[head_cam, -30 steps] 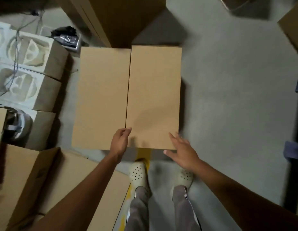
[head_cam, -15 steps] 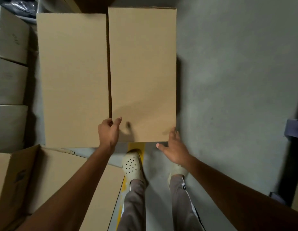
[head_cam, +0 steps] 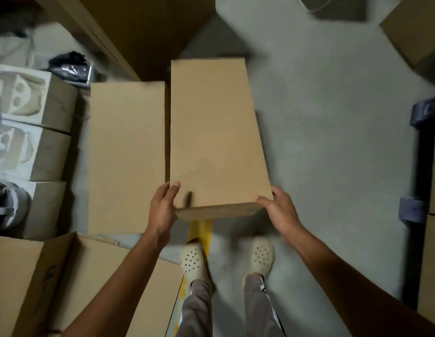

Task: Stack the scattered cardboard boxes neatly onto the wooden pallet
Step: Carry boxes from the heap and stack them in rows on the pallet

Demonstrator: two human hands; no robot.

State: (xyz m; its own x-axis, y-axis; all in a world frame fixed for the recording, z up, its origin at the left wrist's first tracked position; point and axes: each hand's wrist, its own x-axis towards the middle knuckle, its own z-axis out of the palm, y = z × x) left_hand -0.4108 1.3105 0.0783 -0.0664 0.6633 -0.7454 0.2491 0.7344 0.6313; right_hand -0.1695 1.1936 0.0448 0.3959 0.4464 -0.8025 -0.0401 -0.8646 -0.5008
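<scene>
Head-worn view, steeply down, close.

A yellow floor stripe [head_cam: 201,228] ran along the grey concrete floor [head_cam: 333,142]. White moulded foam inserts [head_cam: 15,98] sat stacked at the left edge. Dark crumpled plastic [head_cam: 70,66] lay behind them. Two perforated cream clogs [head_cam: 193,260] stood on the floor.

Both hands, left [head_cam: 163,205] and right [head_cam: 278,210], grip a tilted cardboard box [head_cam: 216,137].
</scene>
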